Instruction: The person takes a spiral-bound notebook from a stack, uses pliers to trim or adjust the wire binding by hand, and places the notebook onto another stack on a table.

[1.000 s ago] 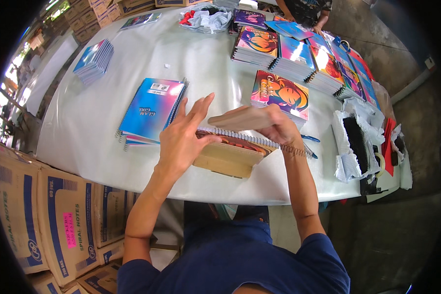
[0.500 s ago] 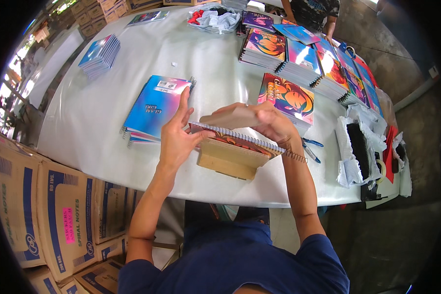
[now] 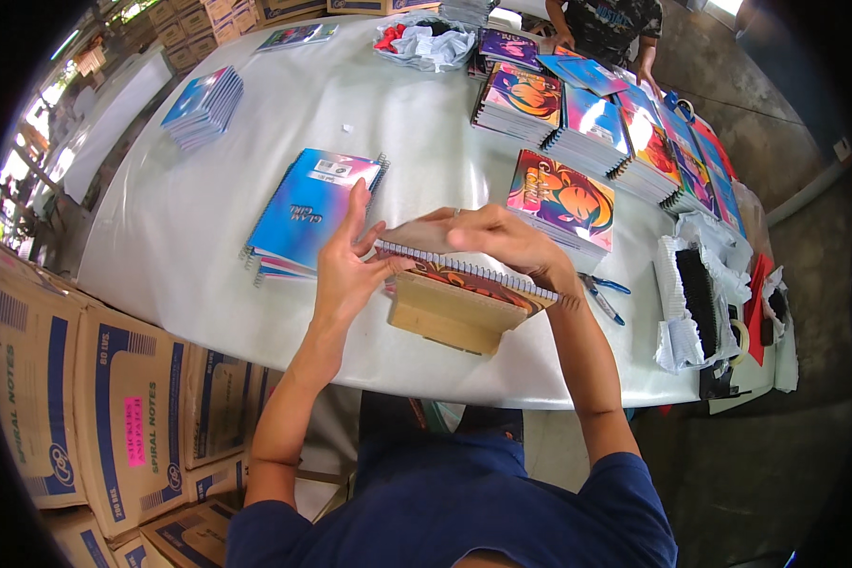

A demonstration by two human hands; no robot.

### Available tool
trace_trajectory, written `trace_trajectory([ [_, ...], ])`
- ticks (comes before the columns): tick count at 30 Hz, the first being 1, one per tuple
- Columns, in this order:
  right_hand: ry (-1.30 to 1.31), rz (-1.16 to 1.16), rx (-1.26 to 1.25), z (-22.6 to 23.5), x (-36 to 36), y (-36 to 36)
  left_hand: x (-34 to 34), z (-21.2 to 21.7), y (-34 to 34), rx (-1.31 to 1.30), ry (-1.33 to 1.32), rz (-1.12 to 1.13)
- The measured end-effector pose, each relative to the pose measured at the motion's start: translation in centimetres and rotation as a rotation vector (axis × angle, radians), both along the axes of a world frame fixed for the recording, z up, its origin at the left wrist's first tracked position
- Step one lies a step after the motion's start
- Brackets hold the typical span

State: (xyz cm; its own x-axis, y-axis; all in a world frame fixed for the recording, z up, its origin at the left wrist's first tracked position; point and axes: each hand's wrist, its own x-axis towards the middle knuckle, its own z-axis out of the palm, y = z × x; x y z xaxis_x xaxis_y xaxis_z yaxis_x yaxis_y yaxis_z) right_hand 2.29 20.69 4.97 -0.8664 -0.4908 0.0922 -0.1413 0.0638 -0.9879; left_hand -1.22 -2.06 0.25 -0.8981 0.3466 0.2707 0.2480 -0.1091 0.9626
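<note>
A spiral notebook [image 3: 473,284] is held in front of me, spine edge up, its wire coil running along the top. My left hand [image 3: 344,256] grips its left end, thumb on the near side and index finger stretched upward. Bent over the far side, my right hand [image 3: 513,241] is on the notebook near the coil; part of its fingers is hidden. The coil's end pokes out by my right wrist. Under the notebook is a folded brown cardboard piece [image 3: 445,317]. Left of my hands lies a small pile of blue notebooks [image 3: 298,208].
Pliers [image 3: 603,297] with blue handles lie right of my right forearm. A notebook stack [image 3: 560,199] stands behind them, with more stacks [image 3: 585,128] toward a co-worker [image 3: 615,33]. Crumpled white packaging [image 3: 677,312] sits at the right edge; cartons [image 3: 128,407] are piled lower left.
My right hand's fingers have shifted and straightened along the notebook. The coil sticks out less past the right end. The whole view has moved slightly.
</note>
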Motion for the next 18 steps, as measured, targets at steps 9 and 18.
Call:
trace_trajectory([
  [9,0.388,-0.384,0.725,-6.8,3.9,5.8,-1.6,0.8,-0.5,-0.030,-0.147,-0.485],
  [18,0.430,-1.017,1.421,-9.5,14.0,11.8,1.1,11.7,-3.5,-0.077,0.343,-0.122],
])
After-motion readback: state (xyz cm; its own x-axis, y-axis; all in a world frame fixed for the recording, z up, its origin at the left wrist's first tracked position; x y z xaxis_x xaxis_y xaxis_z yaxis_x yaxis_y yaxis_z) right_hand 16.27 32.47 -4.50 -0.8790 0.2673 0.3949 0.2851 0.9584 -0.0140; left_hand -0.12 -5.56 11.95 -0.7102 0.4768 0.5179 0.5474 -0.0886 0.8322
